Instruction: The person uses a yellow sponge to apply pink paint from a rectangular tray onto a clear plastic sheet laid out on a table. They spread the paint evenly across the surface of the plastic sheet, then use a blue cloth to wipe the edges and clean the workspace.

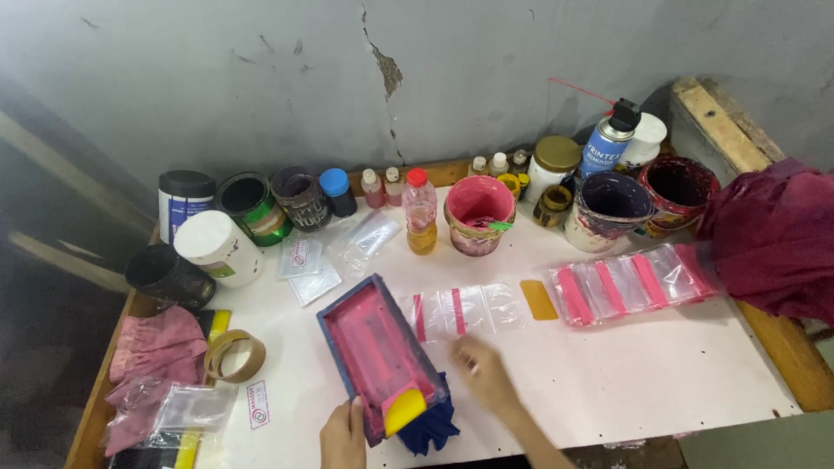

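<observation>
— Seen from above: left hand (343, 434) at the near end of a blue-edged printing frame (378, 352), pink with ink inside, lying on the white table (651, 373).

— Grip on the frame?

— Touching its near corner, fingers (356, 408) held together against the edge; cannot tell whether truly clamped, palm cut off by the lower border.

— And the right hand (486, 378)?

— Flat on the table just beside the frame's right edge, fingers (462, 352) slightly spread, tips at the near edge of small clear bags (465, 308) with pink strips. Nothing pinched.

— Lie of the frame?

— Long axis slanted, far end up and to the left, near end toward the body. Yellow squeegee (404, 408) resting on the near end, between the two hands, blue cloth (430, 426) bunched under that corner.

— Nearer hand to the squeegee?

— Left, just beside it; right a little farther off, nearer the bags, which lie ahead of its fingertips.

— Elsewhere on the table?

— Pink ink tub (479, 213) and a clear bottle (420, 208) at the back, more bags with pink strips (630, 282) to the right, a tape roll (233, 354) and pink rag (156, 347) at left.
</observation>
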